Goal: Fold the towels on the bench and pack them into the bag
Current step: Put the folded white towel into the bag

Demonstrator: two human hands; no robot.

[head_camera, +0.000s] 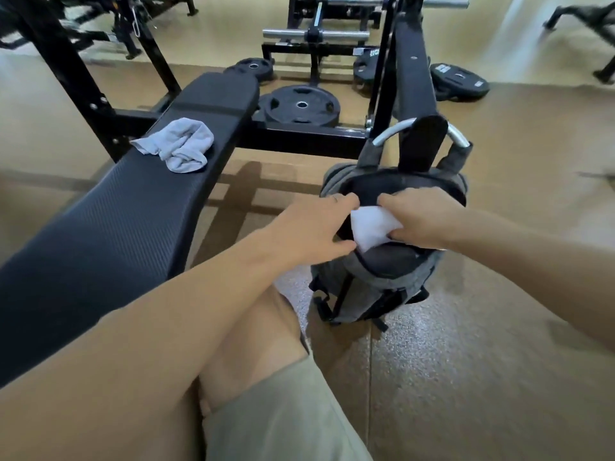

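On the left, the padded gym bench (133, 207) serves as the worktop, and one grey towel (179, 148) lies on it in a loose crumple near its far half, not yet folded, so by my reading at least one towel is left to do. Moving right, the left hand (312, 227) reaches across the person's bare knee to the grey backpack (382, 271), which stands upright on the floor just beside the worktop with its top strap seemingly hooked over a post of the weight rack; that likely keeps the bag's mouth up and steady. The left hand's grip is on the near-left rim of the opening, thumb spread below and fingers curled over the edge, apparently to hold the mouth wide. Between the hands sits a folded white towel (372, 227), partly inside the opening. The right hand (419, 217) pinches that towel's right edge, thumb underneath and fingers hooked over the top, apparently to feed it down flat so the fold holds. Weight plates (299, 106) lie on the floor beyond.
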